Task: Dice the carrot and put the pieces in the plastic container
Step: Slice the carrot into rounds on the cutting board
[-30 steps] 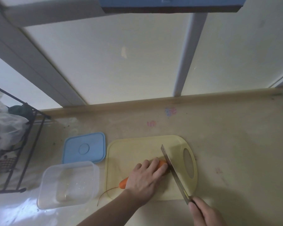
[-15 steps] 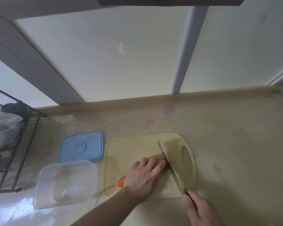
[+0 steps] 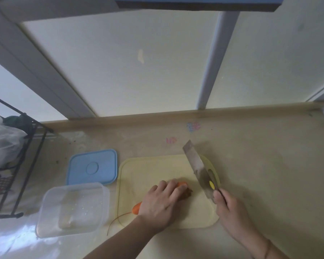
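Observation:
An orange carrot [image 3: 137, 207] lies on the yellow cutting board [image 3: 153, 171], its thin root tail trailing off the front left corner. My left hand [image 3: 162, 201] presses down over most of it, fingers curled round its thick end, where a dark brown stub [image 3: 187, 193] shows. My right hand [image 3: 230, 210] grips the handle of a cleaver [image 3: 196, 165], lifted and tilted over the board's right side, with a small orange bit stuck on the blade. A clear plastic container [image 3: 71, 210], nothing visible in it, stands left of the board.
A blue lid [image 3: 92, 167] lies behind the container. A black wire rack [image 3: 17, 165] with plastic bags stands at the far left. A wall with a raised ledge runs behind the counter.
The cleaver has lifted off the carrot's thick end and swung right and up. My left hand has stayed on the carrot.

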The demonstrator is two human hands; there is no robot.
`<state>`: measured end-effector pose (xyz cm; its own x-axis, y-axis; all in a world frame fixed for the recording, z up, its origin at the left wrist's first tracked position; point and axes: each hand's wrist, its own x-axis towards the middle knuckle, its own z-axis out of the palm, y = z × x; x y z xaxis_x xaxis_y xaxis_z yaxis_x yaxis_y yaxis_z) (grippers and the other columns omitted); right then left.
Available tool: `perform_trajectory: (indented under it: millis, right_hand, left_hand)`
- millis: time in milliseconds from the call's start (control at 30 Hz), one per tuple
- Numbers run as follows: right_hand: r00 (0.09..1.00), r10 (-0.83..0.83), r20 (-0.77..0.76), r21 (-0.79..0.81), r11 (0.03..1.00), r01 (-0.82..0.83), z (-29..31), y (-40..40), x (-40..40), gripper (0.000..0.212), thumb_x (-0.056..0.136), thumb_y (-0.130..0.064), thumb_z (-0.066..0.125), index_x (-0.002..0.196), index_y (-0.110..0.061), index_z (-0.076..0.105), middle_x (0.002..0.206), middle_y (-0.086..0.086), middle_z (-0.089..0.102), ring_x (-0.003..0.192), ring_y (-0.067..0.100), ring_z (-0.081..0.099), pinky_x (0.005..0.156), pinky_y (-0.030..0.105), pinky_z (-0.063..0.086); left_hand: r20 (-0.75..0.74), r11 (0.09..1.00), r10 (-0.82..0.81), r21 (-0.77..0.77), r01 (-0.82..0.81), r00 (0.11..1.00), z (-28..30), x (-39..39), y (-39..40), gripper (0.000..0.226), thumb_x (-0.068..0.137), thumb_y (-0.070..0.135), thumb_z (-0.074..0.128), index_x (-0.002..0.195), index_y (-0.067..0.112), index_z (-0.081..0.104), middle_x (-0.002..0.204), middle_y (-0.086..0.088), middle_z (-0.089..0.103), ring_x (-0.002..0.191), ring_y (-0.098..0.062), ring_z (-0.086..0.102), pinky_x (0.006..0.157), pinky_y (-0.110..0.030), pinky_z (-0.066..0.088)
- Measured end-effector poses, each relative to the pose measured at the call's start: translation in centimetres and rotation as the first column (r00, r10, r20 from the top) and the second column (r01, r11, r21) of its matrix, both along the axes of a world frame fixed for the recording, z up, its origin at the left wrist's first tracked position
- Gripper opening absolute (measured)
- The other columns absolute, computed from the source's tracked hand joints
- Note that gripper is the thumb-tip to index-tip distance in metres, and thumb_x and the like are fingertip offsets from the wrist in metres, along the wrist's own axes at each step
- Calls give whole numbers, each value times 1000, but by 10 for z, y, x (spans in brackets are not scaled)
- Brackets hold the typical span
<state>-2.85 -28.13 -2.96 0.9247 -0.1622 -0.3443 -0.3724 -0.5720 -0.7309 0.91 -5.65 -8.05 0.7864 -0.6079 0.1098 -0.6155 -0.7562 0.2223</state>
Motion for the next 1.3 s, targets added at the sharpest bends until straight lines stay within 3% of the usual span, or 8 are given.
perform_trajectory:
  millis: [133,267,433,600,733,900,1067,1300]
  right_hand:
    - [998,61,-11,45,997,-61,2,6,8,34,99,-27,48,66,-20,44,49,-1,42,45,8,36,49,32,32]
    - [999,-1,-54,156,988,9,5,7,8,36,100,-27,47,66,-17,42,46,-7,35,45,10,31,48,28,28]
    - [994,14,-109,231,973,11,18,-1,9,34,100,-28,46,67,-23,47,49,-6,34,41,10,28,39,21,24]
    - [957,287,-37,10,958,-287,28,-26,-14,17,97,-41,46,89,-36,59,65,-2,61,57,6,56,62,31,45]
    - [922,369,-116,-52,925,-377,28,-46,-13,37,91,-62,33,98,-36,58,77,-4,67,70,6,61,72,28,48]
    - [902,400,-161,-16,913,-408,23,-69,19,30,100,-33,47,78,-13,53,59,-10,49,55,4,45,56,25,35]
    - [955,234,-183,-7,971,-239,21,-84,43,32,101,-23,47,77,-2,46,48,-8,39,42,4,32,43,21,29]
    - [948,294,-126,20,956,-293,46,-27,4,21,99,-36,47,81,-31,55,60,-16,59,55,4,53,55,21,37]
  left_hand:
    - [-24,999,25,-31,-26,999,5,0,0,52,86,40,65,133,28,47,124,5,57,90,-21,60,71,-33,52]
    - [-58,993,72,-87,-77,996,14,3,0,45,94,53,53,131,27,51,128,6,54,103,-20,54,86,-37,45]
    - [-102,989,124,-70,-131,987,15,9,3,51,89,59,57,130,28,53,129,7,55,105,-19,56,88,-36,48]
    - [-93,988,119,-89,-127,989,12,6,3,51,87,58,60,127,28,54,120,11,62,92,-17,61,76,-34,52]
    - [-75,985,114,-123,-123,991,9,1,3,52,86,55,65,128,28,52,121,10,60,93,-16,60,73,-32,54]
    - [-85,983,116,-137,-127,990,9,0,3,51,88,54,63,130,28,50,122,10,59,96,-16,60,75,-31,55]
    - [-99,979,125,-146,-139,987,10,-1,3,50,89,55,62,130,30,50,122,11,58,97,-15,60,74,-29,56]
    - [-49,983,102,-146,-108,994,8,-6,4,41,93,52,58,127,29,50,121,9,58,93,-18,61,70,-31,54]
